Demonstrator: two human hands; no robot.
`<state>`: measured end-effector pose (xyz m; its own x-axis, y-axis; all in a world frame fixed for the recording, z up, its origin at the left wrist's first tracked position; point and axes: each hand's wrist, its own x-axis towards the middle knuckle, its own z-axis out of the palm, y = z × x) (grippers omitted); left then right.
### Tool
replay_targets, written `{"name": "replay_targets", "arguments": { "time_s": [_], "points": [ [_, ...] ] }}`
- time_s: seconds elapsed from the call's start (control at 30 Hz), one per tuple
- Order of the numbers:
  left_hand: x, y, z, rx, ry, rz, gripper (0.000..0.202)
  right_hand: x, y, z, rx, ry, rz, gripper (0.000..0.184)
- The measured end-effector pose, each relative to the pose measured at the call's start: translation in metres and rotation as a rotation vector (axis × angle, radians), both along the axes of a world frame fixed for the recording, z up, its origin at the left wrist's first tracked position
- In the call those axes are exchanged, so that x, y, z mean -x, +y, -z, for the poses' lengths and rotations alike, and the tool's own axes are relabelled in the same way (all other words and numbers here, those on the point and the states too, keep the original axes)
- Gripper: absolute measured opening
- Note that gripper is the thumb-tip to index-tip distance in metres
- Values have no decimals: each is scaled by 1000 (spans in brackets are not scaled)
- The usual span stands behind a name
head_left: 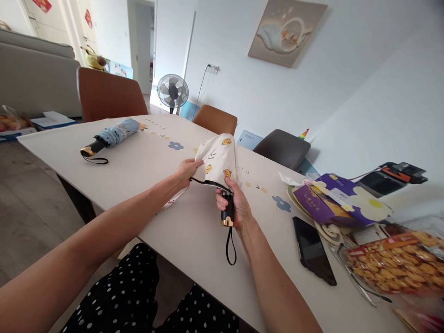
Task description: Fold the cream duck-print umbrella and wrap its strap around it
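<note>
Right hand's grip [240,206] partly hides white umbrella's handle [227,213]

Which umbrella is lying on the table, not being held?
The blue umbrella, at left on the table; the white patterned umbrella is held by the left hand and right hand.

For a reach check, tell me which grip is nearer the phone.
Right. The right grip, around the black handle, is left of the phone; the left grip, on the white fabric, is farther left.
</note>
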<state>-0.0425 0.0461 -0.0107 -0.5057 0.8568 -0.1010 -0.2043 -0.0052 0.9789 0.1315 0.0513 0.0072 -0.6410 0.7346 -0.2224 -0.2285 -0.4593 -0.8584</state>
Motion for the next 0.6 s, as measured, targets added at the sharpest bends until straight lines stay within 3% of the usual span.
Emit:
{"name": "replay_targets", "arguments": {
  "time_s": [0.1,0.3,0.43,0.5,0.6],
  "points": [
    [7,4,6,18,139,-134,19,0,2,1,0,-19,81,27],
    [11,7,18,106,316,-260,16,3,-2,1,-65,-57,94,31],
    [-1,-2,7,-125,526,-423,23,2,-3,-2,-159,-104,152,27],
    [-15,-8,-2,-281,554,-350,25,2,-3,-4,-205,-152,184,24],
    [-37,-14,-13,-338,348,-31,31,4,-6,-7,-275,-229,204,19]
  ]
}}
